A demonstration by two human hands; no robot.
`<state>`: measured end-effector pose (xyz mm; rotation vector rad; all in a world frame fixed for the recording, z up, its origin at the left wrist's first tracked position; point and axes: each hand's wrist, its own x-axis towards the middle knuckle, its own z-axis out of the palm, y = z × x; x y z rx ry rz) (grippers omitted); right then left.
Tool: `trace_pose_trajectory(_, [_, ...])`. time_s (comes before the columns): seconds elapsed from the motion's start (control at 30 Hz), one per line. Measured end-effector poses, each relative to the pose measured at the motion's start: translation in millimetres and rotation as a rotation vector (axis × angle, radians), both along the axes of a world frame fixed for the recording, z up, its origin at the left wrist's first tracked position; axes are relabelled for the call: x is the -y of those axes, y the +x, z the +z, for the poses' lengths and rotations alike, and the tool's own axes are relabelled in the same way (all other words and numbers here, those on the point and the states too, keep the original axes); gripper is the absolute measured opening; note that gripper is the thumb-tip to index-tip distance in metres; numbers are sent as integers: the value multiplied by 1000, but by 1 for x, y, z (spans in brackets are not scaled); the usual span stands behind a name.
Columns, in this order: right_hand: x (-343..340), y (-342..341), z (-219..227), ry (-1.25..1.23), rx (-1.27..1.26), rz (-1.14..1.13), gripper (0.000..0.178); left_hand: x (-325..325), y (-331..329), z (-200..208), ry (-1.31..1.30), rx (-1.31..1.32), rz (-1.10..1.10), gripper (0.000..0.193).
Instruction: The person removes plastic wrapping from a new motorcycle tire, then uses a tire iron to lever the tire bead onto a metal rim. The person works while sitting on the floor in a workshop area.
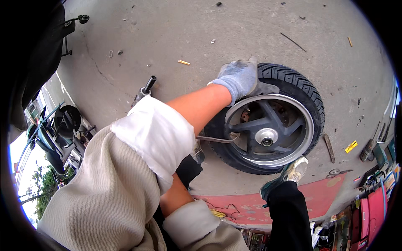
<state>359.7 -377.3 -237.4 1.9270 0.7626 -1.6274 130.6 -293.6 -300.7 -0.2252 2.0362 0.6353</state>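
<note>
A motorcycle wheel [269, 119] with a grey spoked rim lies flat on the ground inside its black tyre [302, 85]. My left hand [243, 78], in a grey work glove, is closed over the tyre's far left edge, with the thumb along the sidewall near the rim. A flat metal tyre lever [215, 139] reaches over the left side of the tyre to the rim; its other end is hidden behind my left forearm. My right forearm [176, 195] passes under the left sleeve, and the right hand is hidden there. My shoe [296, 169] is against the near edge of the tyre.
A metal tool with a dark cylindrical end [149, 84] lies left of my arm. Right of the wheel are a worn flat bar [329, 148], a yellow packet [351, 146] and scissors [339, 172]. A red mat [322, 194] and tool boxes are nearer; parked motorbikes [63, 134] stand left.
</note>
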Motion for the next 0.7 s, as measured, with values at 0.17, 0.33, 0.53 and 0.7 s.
trace_pose_trajectory(0.17, [-45,50,15,-56,-155,453,28,11,5,1,10,-19,25,59])
trace_pose_trajectory(0.33, [-166,91,79,-140,-235,994,32,19,4,1,50,-27,58,69])
trace_pose_trajectory(0.53, [-289,-13,87,-305,-333,1469,42,18,9,-13,40,-44,21,67])
trace_pose_trajectory(0.7, [-283,-73,76,-437,-243,1374,20,10,0,-17,39,-53,37,91])
